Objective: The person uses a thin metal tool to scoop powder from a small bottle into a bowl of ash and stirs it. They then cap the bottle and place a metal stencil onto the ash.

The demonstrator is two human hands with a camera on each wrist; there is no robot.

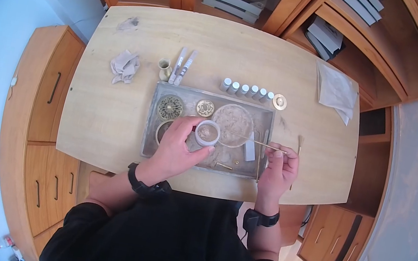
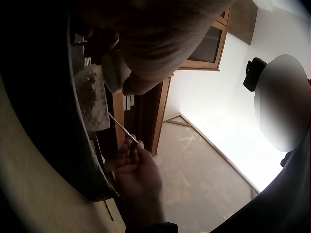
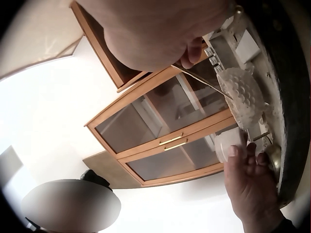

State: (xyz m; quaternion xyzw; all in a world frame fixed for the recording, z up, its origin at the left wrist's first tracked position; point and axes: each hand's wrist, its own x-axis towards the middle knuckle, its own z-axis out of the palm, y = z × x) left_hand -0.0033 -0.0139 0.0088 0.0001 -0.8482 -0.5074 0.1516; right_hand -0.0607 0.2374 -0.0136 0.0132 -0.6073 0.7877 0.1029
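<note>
My left hand [image 1: 177, 150] grips a small round whitish jar [image 1: 207, 132] with brownish powder inside, fingers on one side and thumb on the other. It is held over the front part of a grey tray [image 1: 154, 100]. To the right, my right hand [image 1: 279, 171] pinches a thin brass-coloured rod [image 1: 262, 144] near its end. The rod slants left, its far tip over a bumpy clear glass bowl [image 3: 243, 94] that holds pale brown powder. In the right wrist view the jar is beside that bowl.
An openwork metal disc [image 1: 170, 107], a patterned brass lid [image 1: 205, 108] and a white block [image 1: 250, 147] lie in the tray. Behind it are several small silver-capped vials [image 1: 244, 90], a brass vase [image 1: 164, 69] and two labelled tubes [image 1: 185, 67]. A brush [image 1: 299, 145] lies right.
</note>
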